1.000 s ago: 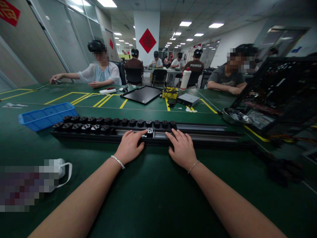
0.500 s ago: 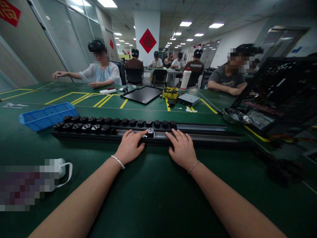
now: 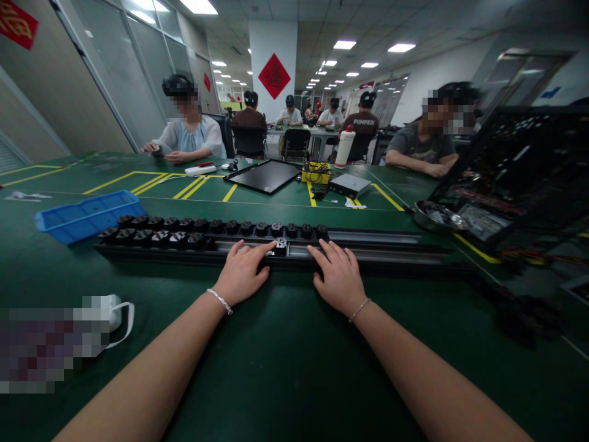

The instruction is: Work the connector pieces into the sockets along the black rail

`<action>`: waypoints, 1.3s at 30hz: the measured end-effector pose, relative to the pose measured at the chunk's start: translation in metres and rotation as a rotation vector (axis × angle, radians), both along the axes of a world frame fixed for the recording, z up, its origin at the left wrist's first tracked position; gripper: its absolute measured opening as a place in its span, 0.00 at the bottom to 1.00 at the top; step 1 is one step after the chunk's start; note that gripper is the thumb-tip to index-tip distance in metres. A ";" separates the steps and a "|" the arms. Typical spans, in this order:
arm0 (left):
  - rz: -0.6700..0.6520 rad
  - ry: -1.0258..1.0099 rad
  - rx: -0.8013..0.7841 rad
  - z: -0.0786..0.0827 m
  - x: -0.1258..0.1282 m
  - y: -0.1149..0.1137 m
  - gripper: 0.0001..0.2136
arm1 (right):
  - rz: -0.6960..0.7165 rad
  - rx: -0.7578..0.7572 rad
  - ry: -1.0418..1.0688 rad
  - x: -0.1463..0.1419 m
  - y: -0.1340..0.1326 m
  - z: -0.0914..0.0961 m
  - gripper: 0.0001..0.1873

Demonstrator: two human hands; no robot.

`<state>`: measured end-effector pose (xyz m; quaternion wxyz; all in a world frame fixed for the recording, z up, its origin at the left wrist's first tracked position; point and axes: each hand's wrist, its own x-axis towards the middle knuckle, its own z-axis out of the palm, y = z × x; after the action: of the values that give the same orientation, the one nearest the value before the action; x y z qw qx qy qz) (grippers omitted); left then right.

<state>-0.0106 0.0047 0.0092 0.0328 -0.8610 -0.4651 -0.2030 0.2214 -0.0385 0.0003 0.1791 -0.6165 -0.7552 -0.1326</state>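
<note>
A long black rail (image 3: 391, 248) lies across the green table (image 3: 285, 344) in front of me. Several small black sliders (image 3: 216, 226) sit in rows along its left half. My left hand (image 3: 242, 273) rests flat on the rail's near edge, fingers stretched out, its index fingertip touching a lone black slider (image 3: 278, 245) in the near track. My right hand (image 3: 338, 276) lies flat on the rail just right of that slider, fingers spread. Neither hand holds anything.
A blue tray (image 3: 85, 215) stands at the left behind the rail. A metal bowl (image 3: 435, 215) and a dark open frame (image 3: 519, 172) are at the right. A black panel (image 3: 265, 175), yellow box (image 3: 316, 174) and white bottle (image 3: 344, 147) lie farther back. Other people sit across the table.
My hands have stayed on the rail. The person at the far left has drawn the outstretched arm back in toward the body.
</note>
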 end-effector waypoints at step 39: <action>-0.006 -0.046 -0.040 0.001 0.004 -0.003 0.18 | 0.006 0.046 -0.049 0.003 0.003 -0.003 0.27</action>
<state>-0.0069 0.0014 0.0105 0.0042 -0.8580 -0.4672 -0.2133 0.2249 -0.0351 -0.0027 0.1749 -0.6066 -0.7578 -0.1646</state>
